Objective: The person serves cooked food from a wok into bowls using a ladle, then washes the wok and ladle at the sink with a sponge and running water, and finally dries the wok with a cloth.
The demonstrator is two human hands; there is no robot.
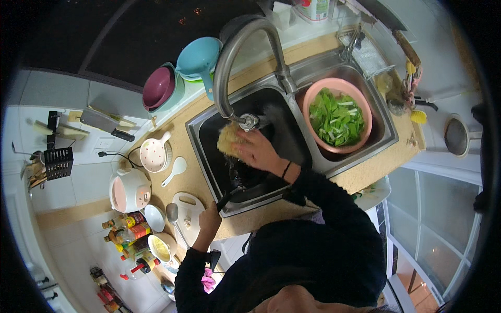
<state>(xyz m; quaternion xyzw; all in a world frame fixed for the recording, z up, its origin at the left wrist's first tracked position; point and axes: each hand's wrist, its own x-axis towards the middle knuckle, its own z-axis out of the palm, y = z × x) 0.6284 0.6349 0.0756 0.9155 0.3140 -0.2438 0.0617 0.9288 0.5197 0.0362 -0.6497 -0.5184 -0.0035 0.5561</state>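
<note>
My right hand (pixel 258 150) grips a pale yellow scrubber (pixel 229 140), perhaps a loofah, just under the spout of the curved metal faucet (pixel 230 66). Below it, water runs into the left basin of the steel sink (pixel 204 159). My left hand (pixel 209 222) is closed around the black handle (pixel 226 199) of a dark pan at the basin's near left corner. The pan's outline is hard to tell from the dark basin. In the right basin stands a pink plastic tub (pixel 367 105) with cut leafy greens (pixel 336 117).
Left on the counter are a rice cooker (pixel 131 191), a polka-dot pot (pixel 153 154), a white rice paddle (pixel 175 171), a white cutting board (pixel 191 203), a metal ladle (pixel 172 213) and several sauce bottles (pixel 133 234). A cleaver (pixel 102 122) hangs on the wall. Colanders (pixel 199 56) line the windowsill.
</note>
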